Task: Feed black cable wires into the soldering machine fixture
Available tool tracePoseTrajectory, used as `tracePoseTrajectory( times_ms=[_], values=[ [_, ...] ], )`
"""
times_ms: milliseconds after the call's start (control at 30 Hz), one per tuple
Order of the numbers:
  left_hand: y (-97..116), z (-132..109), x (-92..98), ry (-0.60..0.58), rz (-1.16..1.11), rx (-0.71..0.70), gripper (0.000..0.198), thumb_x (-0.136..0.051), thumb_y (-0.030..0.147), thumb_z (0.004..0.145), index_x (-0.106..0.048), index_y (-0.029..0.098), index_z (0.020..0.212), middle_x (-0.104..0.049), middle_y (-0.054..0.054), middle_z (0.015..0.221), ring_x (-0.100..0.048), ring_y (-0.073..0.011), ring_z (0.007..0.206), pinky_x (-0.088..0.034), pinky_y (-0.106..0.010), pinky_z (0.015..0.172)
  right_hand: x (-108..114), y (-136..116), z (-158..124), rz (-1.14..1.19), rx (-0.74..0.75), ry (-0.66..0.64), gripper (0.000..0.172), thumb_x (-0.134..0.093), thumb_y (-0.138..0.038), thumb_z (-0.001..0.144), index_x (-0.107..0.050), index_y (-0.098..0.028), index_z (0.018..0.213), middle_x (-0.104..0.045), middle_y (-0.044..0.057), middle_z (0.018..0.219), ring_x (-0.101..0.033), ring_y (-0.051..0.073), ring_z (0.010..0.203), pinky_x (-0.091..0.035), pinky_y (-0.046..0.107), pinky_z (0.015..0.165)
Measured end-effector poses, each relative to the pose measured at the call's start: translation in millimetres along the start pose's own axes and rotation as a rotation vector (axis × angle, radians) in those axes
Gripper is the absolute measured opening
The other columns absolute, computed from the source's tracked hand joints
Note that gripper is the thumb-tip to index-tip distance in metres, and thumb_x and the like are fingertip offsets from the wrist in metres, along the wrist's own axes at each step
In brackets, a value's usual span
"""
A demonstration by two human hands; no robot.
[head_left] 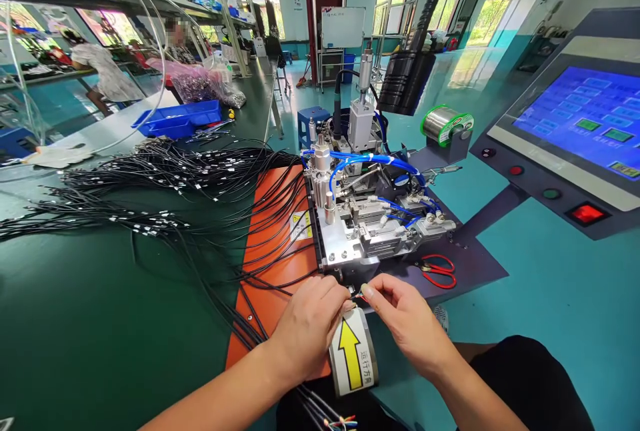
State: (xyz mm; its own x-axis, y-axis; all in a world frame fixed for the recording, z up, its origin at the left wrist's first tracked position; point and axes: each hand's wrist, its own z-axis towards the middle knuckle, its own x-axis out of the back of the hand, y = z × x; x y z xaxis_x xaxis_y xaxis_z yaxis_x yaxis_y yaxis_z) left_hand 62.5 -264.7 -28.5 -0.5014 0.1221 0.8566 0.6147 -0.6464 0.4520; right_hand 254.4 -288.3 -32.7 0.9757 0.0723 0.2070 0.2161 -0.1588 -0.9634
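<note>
My left hand (315, 314) is closed on the end of a black cable, just above the white guide plate with a yellow arrow (351, 354). Facing it, my right hand (400, 311) pinches the thin coloured wires (359, 295) at that cable's stripped end. Both hands are at the front edge of a metal soldering machine (370, 218) with blue air tubes. Below my left forearm hang more black cables with bare coloured wire ends (343, 422). The cable's connector, if any, is mostly hidden by my fingers.
Bundles of black cables (165, 171) lie on the green table (100, 311) and across the orange plate (273, 218). Red-handled scissors (439, 271) rest right of the machine. A solder spool (447, 126), a touchscreen panel (575, 118) and blue trays (180, 119) stand farther off.
</note>
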Motion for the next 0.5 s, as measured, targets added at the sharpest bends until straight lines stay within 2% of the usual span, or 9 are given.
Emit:
tracePoseTrajectory(
  times_ms=[67,133,200,367,500],
  values=[
    [1.8,0.8,10.4,-0.034,-0.075,0.023,0.015,-0.046,0.019,0.099,-0.061,0.017,0.103,-0.059,-0.006,0.089,-0.053,-0.0207,0.081,-0.046,-0.033,0.072,-0.3,1.1,0.6,0.008,-0.004,-0.009,0.034,-0.055,-0.048,0.094,-0.058,-0.019,0.077,-0.048,-0.003,0.07,-0.041,0.014,0.067,-0.036,0.025,0.062],
    [2.1,-0.1,20.4,-0.071,-0.156,0.032,0.021,-0.046,0.014,0.097,-0.059,0.019,0.112,-0.058,-0.007,0.096,-0.054,-0.02,0.086,-0.047,-0.032,0.075,-0.9,2.0,1.5,0.019,-0.006,-0.015,0.034,-0.055,-0.048,0.094,-0.058,-0.019,0.077,-0.048,-0.003,0.071,-0.041,0.014,0.068,-0.036,0.025,0.062],
    [-0.1,-3.3,25.8,-0.079,-0.208,0.029,0.025,-0.044,0.009,0.096,-0.06,0.02,0.113,-0.057,-0.006,0.096,-0.054,-0.0187,0.086,-0.047,-0.03,0.075,-2.2,3.5,3.1,0.025,-0.002,-0.011,0.034,-0.055,-0.048,0.094,-0.059,-0.019,0.078,-0.049,-0.003,0.072,-0.042,0.014,0.069,-0.037,0.025,0.063],
    [-11.4,-15.4,17.2,0.055,-0.217,0.014,0.033,-0.041,0.005,0.096,-0.064,0.021,0.113,-0.057,-0.006,0.094,-0.054,-0.0177,0.084,-0.048,-0.029,0.074,-6.8,10.0,8.3,0.032,-0.017,-0.01,0.033,-0.055,-0.047,0.095,-0.059,-0.019,0.078,-0.05,-0.003,0.073,-0.043,0.014,0.068,-0.037,0.026,0.064],
    [-15.3,-19.7,9.8,0.065,-0.192,-0.005,0.042,-0.039,0.001,0.093,-0.064,0.021,0.121,-0.057,-0.008,0.096,-0.055,-0.0183,0.086,-0.049,-0.03,0.075,-8.7,11.3,10.7,0.04,-0.036,-0.015,0.032,-0.055,-0.047,0.095,-0.058,-0.019,0.079,-0.052,-0.003,0.073,-0.045,0.014,0.068,-0.037,0.025,0.063]
  ],
)
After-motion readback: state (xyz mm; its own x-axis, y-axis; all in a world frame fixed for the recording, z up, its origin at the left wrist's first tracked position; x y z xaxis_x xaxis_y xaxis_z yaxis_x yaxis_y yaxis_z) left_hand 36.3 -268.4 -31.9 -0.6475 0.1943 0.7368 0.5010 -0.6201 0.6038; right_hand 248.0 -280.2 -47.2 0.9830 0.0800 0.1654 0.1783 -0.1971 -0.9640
